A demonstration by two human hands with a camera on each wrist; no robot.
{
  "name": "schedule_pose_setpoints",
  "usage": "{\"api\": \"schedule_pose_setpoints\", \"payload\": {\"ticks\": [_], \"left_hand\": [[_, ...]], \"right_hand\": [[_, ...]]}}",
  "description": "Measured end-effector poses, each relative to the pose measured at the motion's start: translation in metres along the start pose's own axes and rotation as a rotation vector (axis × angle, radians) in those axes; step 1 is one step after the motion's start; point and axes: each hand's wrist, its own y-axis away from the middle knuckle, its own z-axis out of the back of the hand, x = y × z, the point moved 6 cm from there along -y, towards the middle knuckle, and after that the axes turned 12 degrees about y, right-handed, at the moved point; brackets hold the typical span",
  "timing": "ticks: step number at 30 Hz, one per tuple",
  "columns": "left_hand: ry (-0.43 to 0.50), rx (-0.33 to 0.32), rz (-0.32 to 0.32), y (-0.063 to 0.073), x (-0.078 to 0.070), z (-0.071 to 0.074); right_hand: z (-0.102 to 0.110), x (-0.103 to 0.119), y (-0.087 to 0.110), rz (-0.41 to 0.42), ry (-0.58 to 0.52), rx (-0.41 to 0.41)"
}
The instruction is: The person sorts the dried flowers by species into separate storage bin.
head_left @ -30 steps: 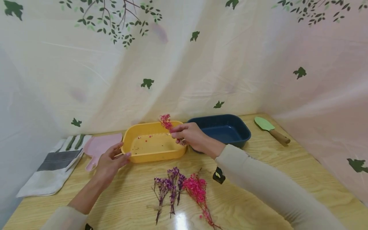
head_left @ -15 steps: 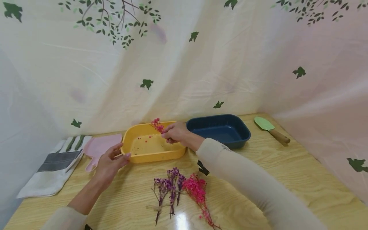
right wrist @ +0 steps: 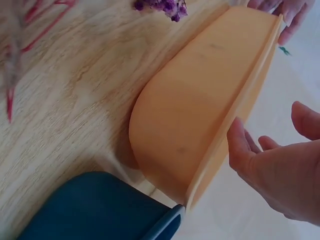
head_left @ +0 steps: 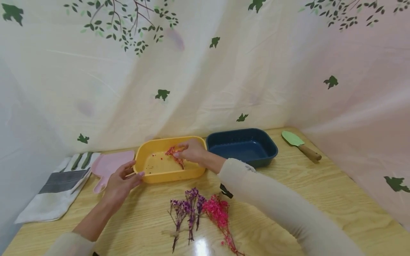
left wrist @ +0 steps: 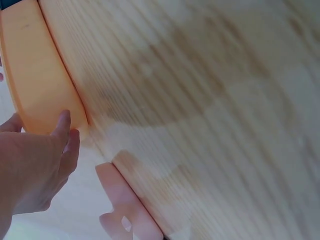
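Toward the far right, a dark blue tub (head_left: 258,162) on a pale wood-grained table (head_left: 336,195), with glare at the near side. Well to the right, a trowel (head_left: 300,145), pale green blade pointing far left, wooden handle slanting near right. On the left, a flat, pale pink dustpan-shaped piece (head_left: 112,161), handle toward the near side. Farther left, right beside it, a white towel (head_left: 61,181) with a grey band and two dark green strips at the far end. Behind, a hanging cream cloth (head_left: 250,81), printed with leafy branches (head_left: 137,21) and scattered leaf shapes (head_left: 162,94).
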Motion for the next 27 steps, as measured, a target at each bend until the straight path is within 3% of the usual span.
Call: {"api": "schedule_pose_setpoints", "payload": {"ticks": [5, 13, 18, 27], "left_hand": [[0.012, 0.002, -0.013, -0.001, -0.002, -0.001], [0.022, 0.002, -0.019, -0.002, -0.003, 0.0], [0.032, 0.011, -0.025, -0.001, -0.002, 0.0], [0.025, 0.022, -0.035, 0.0, 0.0, 0.0]], "right_hand": [[0.01, 0.004, 0.025, 0.126, 0.071, -0.001], [0.033, -0.009, 0.07, 0.194, 0.091, -0.002], [0.045, -0.029, 0.088, 0.224, 0.104, 0.03], [0.058, -0.075, 0.108, 0.211, 0.002, 0.112]]}}
